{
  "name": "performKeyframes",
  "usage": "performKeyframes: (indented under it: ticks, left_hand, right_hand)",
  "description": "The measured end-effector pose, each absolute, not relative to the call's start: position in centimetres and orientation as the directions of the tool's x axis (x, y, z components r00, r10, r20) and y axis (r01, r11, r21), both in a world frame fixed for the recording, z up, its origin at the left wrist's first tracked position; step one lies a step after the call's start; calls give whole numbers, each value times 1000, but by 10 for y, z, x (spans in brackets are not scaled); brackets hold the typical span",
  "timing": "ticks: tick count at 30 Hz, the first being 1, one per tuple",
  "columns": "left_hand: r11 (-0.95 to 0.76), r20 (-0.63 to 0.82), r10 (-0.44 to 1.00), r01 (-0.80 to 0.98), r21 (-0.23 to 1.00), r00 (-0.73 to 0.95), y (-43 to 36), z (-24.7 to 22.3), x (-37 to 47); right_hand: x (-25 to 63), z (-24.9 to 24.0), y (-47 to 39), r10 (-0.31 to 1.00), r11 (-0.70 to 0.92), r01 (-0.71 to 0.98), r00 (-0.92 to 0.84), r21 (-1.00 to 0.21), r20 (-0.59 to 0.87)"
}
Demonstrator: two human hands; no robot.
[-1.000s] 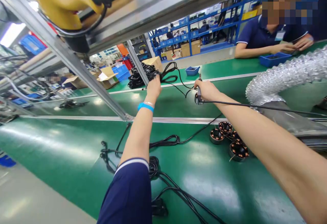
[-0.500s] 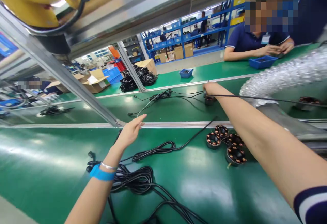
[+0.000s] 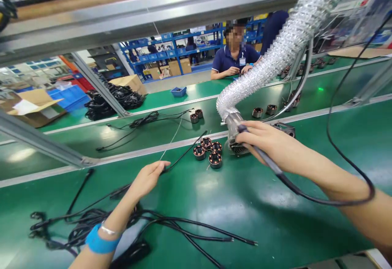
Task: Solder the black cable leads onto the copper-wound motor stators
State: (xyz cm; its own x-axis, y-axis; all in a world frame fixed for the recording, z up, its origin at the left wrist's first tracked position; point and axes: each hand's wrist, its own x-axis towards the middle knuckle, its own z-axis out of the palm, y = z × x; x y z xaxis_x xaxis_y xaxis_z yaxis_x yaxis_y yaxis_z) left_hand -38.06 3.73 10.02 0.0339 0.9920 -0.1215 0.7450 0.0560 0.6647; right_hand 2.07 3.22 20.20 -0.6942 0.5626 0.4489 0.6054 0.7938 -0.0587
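Note:
My right hand (image 3: 263, 138) is closed around the handle of a soldering iron (image 3: 269, 162), whose black cord loops beneath my forearm. It is beside the lower end of a silver exhaust duct (image 3: 232, 119); the iron's tip cannot be made out. At the left, my left hand (image 3: 150, 177) pinches a thin silvery solder wire (image 3: 171, 142) that rises from its fingertips. A black cable (image 3: 186, 151) passes by those fingertips, and I cannot tell whether they touch it. Several round copper-wound stators (image 3: 215, 160) stand between my hands. Coiled black cables (image 3: 88, 224) lie around my left forearm.
Behind the metal rail (image 3: 171, 144) are more stators (image 3: 196, 117) and a cable bundle (image 3: 147, 118). A metal post (image 3: 39, 134) slants up at the left. Across the line, a person (image 3: 232, 58) sits near a blue tray (image 3: 178, 92). Black cables (image 3: 114, 95) are heaped beside cardboard boxes.
My view has swung right. My right hand has come back from a stator beyond the rail to the duct and now holds the soldering iron. My left hand's fingers have closed.

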Motion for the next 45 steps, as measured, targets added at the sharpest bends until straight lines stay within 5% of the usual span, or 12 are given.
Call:
performKeyframes:
  ticks: [5,9,14,19,28,34,39,45]
  left_hand:
    - [-40,-133,980,800,599,149,27,99,-306]
    - [-21,-74,995,859,512,68,46,99,-266]
    - [-27,12,1000,934,356,24,77,102,-245]
    - [-187,41,982,955,231,183,86,107,-215]
    - [-352,5,936,931,96,353,73,108,-197]
    - [-430,-33,898,893,134,438,19,103,-191]
    - [-435,0,874,784,442,485,-22,112,-196]
    - [-371,-133,848,756,540,512,-32,107,-211]
  right_hand:
    - [80,154,-4,496,748,660,-480,-75,724]
    - [87,118,-5,431,783,615,-421,-99,798]
    - [84,89,4,393,809,572,-357,-135,847]
    - [92,72,3,335,846,530,-454,-52,826]
    - [90,70,-12,345,851,520,-437,-80,831]
    - [78,70,-23,371,858,493,-407,-140,835]
    - [63,65,-36,473,842,479,-435,-249,766]
    - [42,53,-36,556,815,477,-483,-329,677]
